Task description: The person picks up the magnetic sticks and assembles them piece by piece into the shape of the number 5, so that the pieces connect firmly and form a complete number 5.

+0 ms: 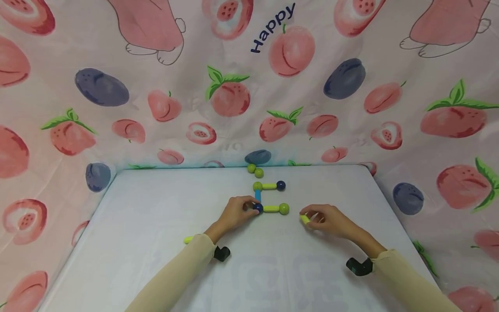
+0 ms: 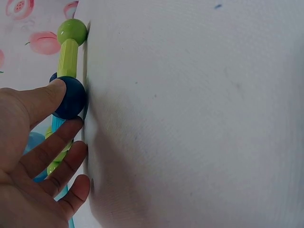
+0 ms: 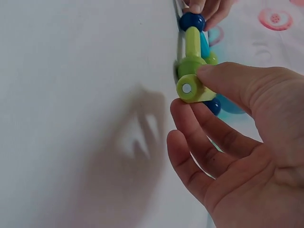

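Note:
A flat frame of magnetic balls and rods lies on the white table. At its near left corner, my left hand (image 1: 235,212) pinches a dark blue ball (image 2: 71,98) between thumb and forefinger. From that ball a blue rod (image 1: 257,196) runs back to a green ball (image 1: 257,186), and a yellow-green rod (image 1: 271,209) runs right to another green ball (image 1: 284,209). The far yellow-green rod (image 1: 269,186) ends in a second dark blue ball (image 1: 281,185). Right of the frame and apart from it, my right hand (image 1: 327,221) pinches a loose yellow-green rod (image 3: 186,89), its round metal end showing.
Two loose green balls (image 1: 259,173) sit close together near the table's back edge. Another yellow-green rod (image 1: 188,239) pokes out from behind the left sleeve (image 1: 175,271), mostly hidden. A fruit-patterned cloth (image 1: 175,78) hangs behind the white table (image 1: 156,190).

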`<state>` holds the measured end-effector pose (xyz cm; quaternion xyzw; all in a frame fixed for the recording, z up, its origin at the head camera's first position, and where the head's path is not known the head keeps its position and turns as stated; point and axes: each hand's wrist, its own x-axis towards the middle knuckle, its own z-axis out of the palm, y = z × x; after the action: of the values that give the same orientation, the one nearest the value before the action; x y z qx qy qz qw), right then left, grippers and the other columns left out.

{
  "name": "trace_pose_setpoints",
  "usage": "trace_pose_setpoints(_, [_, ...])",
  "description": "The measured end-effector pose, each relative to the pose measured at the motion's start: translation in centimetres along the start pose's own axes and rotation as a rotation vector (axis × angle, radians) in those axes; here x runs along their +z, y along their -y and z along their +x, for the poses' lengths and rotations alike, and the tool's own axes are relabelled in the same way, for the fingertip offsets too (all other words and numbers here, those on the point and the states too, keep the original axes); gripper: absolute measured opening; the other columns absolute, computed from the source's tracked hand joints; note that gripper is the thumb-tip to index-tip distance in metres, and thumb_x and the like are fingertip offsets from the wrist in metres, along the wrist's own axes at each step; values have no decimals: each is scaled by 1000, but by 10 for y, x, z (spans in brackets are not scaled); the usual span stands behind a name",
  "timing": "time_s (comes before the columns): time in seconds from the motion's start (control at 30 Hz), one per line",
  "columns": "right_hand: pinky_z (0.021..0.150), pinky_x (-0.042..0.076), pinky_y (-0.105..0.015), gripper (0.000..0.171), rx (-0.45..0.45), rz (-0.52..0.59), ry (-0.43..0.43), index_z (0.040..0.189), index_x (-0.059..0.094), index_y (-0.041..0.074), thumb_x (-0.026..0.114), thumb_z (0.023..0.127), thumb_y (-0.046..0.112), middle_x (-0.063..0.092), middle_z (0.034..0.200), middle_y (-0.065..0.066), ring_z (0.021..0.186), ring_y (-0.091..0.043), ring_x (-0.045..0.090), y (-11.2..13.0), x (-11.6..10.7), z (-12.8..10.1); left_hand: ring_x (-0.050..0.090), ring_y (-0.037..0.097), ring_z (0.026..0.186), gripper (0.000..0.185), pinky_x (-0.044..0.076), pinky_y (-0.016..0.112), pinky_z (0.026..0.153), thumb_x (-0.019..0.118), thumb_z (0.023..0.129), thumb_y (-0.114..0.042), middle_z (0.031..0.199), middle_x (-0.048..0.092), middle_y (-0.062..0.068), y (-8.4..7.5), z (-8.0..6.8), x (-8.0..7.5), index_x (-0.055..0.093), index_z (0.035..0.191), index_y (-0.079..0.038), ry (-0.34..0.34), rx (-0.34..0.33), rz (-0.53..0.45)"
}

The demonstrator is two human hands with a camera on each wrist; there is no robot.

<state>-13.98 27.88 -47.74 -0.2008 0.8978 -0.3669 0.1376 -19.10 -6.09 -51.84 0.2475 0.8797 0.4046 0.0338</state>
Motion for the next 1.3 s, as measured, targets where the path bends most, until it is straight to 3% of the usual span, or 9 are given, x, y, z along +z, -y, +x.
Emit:
trace_pose_setpoints(0.57, [78, 55, -26, 36, -1, 92, -61, 124, 71, 10, 81, 90, 15, 73, 106, -5, 88, -15, 69, 11, 35, 18, 60, 24, 84, 26, 45, 31, 74, 80, 92, -16, 97, 76, 1, 1, 1, 0, 76, 117, -12, -10, -4, -6])
trace_pose_setpoints(1.07, [77, 55, -28, 35, 87, 87, -116, 123, 71, 9, 81, 89, 13, 73, 106, -4, 86, -13, 67, 15, 45, 29, 60, 22, 84, 26, 44, 31, 75, 80, 91, -15, 97, 76, 1, 2, 1, 2, 76, 117, -11, -9, 3, -14])
trace_pose_setpoints(1.3, [75, 54, -27, 33, 81, 105, -126, 121, 72, 9, 81, 89, 12, 74, 103, -3, 83, -13, 67, 14, 47, 30, 58, 18, 81, 26, 45, 31, 74, 80, 91, -16, 96, 76, -1, 3, 2, 2, 76, 116, -12, -15, 3, -10])
